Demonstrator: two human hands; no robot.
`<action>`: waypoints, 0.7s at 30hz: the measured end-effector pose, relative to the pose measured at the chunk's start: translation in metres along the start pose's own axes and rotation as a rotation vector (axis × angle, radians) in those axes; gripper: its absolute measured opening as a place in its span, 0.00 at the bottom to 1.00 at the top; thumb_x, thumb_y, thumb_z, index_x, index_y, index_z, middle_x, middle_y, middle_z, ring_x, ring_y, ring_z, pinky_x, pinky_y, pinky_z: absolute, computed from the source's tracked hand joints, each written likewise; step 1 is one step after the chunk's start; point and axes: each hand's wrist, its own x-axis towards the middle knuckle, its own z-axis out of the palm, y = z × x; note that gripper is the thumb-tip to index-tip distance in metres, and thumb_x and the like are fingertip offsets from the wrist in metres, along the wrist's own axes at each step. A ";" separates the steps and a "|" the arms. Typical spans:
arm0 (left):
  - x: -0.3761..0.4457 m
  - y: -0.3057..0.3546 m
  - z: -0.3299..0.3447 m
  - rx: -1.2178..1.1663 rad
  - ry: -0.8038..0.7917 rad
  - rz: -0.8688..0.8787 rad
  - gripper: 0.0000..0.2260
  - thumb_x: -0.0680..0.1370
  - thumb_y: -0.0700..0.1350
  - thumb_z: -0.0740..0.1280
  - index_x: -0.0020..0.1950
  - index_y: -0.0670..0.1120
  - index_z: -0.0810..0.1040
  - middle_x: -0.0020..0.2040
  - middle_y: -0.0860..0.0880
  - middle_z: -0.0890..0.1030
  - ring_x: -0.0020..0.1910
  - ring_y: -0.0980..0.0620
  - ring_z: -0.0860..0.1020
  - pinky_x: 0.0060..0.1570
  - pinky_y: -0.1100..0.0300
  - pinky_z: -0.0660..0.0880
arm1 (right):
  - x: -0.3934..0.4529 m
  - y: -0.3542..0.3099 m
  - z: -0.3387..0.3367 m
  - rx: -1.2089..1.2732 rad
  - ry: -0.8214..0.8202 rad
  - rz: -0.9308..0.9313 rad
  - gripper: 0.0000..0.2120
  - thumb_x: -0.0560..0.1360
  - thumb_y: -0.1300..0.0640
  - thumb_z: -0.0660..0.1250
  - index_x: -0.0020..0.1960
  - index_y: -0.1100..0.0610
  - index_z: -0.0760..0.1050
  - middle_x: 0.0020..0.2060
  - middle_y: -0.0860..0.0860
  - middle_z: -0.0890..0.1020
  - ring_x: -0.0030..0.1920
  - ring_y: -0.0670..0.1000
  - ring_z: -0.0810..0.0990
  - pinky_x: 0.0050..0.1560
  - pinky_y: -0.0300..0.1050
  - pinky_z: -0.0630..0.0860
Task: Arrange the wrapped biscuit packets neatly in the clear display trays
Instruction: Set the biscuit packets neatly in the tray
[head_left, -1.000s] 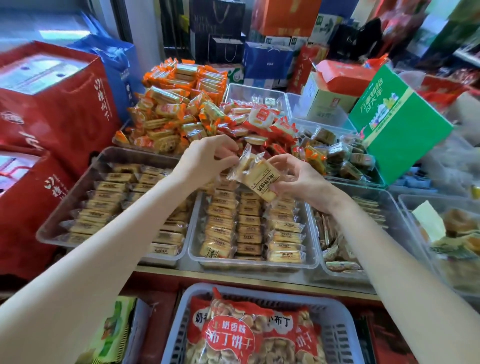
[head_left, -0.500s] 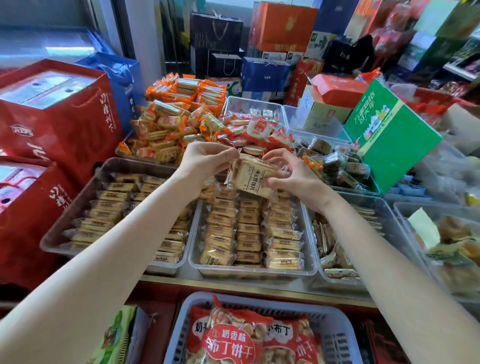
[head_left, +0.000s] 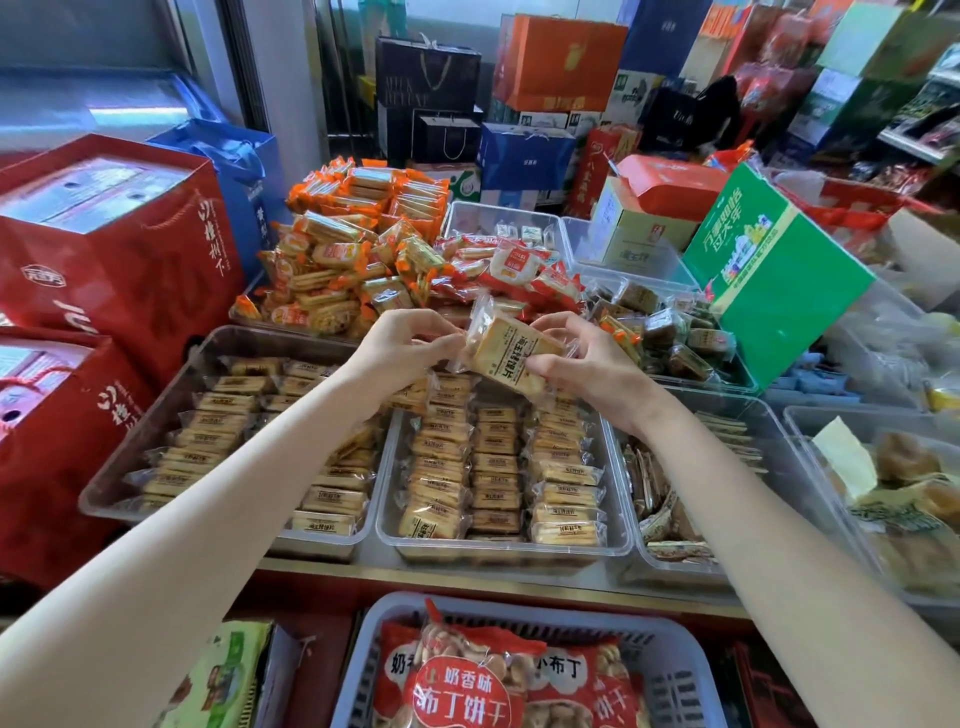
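From the head camera, both bare forearms reached forward over a desk (head_left: 519, 574) crowded with snack trays. The left hand (head_left: 402, 345) and the right hand (head_left: 587, 364) met above the middle clear tray (head_left: 621, 545), and between them they held a small bundle of wrapped biscuit packets (head_left: 511, 353) lifted clear of the rows below. The left fingers (head_left: 441, 338) were curled and pinched the bundle's left wrapper edge; the right fingers (head_left: 550, 325) curved over its far side while the thumb pressed on its printed face. The bundle sat tilted, its left end higher.

Beneath the hands, the middle clear tray carried three tidy columns of the same tan packets, lying flat with labels up. The left clear tray (head_left: 104, 499), just beside it, held similar packets in rows, partly hidden by the left forearm. A right clear tray (head_left: 779, 441) contained flatter packets standing on edge along its left wall.

Behind the trays lay a heap of orange-wrapped biscuits (head_left: 353, 260) and, beside it, red-and-white packets (head_left: 514, 265). A green carton (head_left: 774, 275) leaned at the right, and red gift boxes (head_left: 114, 239) stood at the left. Near the bottom edge, a grey basket (head_left: 691, 675) held a large red bag of biscuits (head_left: 467, 691).
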 end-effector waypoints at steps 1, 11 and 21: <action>-0.001 0.000 -0.001 -0.033 -0.053 0.000 0.08 0.74 0.45 0.70 0.53 0.49 0.78 0.54 0.52 0.80 0.51 0.51 0.80 0.59 0.49 0.75 | 0.000 -0.002 0.000 -0.067 0.008 -0.007 0.22 0.65 0.53 0.76 0.55 0.51 0.72 0.54 0.58 0.79 0.53 0.57 0.81 0.52 0.50 0.80; -0.002 -0.001 0.007 0.007 -0.285 -0.069 0.27 0.70 0.43 0.75 0.68 0.52 0.72 0.60 0.49 0.79 0.49 0.55 0.81 0.52 0.61 0.77 | -0.004 -0.009 0.008 -0.155 0.018 -0.087 0.28 0.61 0.49 0.76 0.58 0.47 0.69 0.55 0.55 0.80 0.53 0.54 0.81 0.51 0.49 0.80; -0.003 -0.013 -0.003 -0.117 -0.376 -0.114 0.24 0.69 0.47 0.75 0.63 0.47 0.76 0.56 0.49 0.82 0.57 0.47 0.79 0.62 0.48 0.73 | 0.000 -0.015 0.001 -0.031 0.062 -0.125 0.16 0.69 0.44 0.66 0.52 0.52 0.77 0.49 0.51 0.82 0.51 0.47 0.80 0.56 0.43 0.75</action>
